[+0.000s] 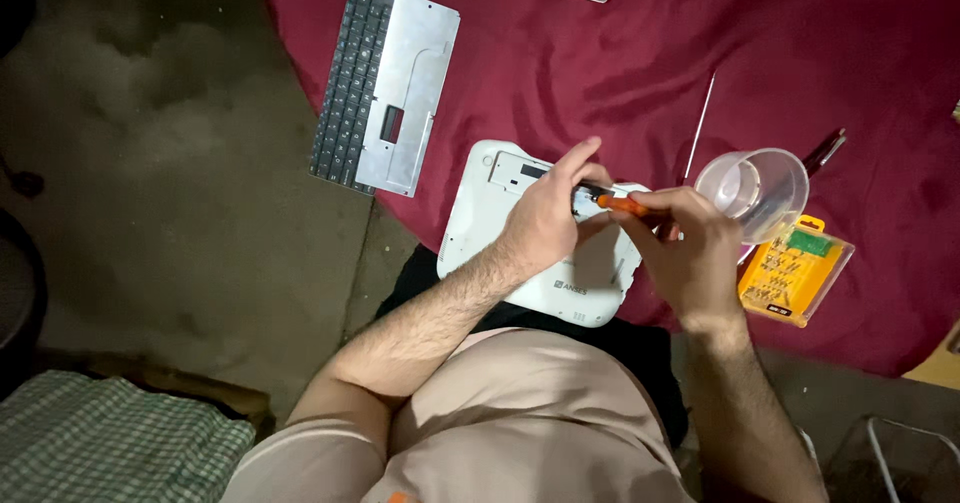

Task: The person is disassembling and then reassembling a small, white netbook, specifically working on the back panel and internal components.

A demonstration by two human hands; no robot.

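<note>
White plastic laptop base, rounded at the corners, lies underside up at centre frame on the dark red cloth, its near edge over the person's lap. An orange-handled precision screwdriver meets it near its upper right corner.

Risks, as judged from this position: the tip could slip out of a screw head and score the plastic, since the driver lies at a shallow angle; a freed screw could roll into the cloth folds and be lost; the base could tip off the lap under pressure.

Grip: the right hand is closed around the screwdriver handle. The left hand rests on the base, fingers together and pinched at the shaft near the tip.

Just right of the hands stands a clear plastic cup, with a yellow bit case below it. A black keyboard with grey metal backing lies at upper left.
</note>
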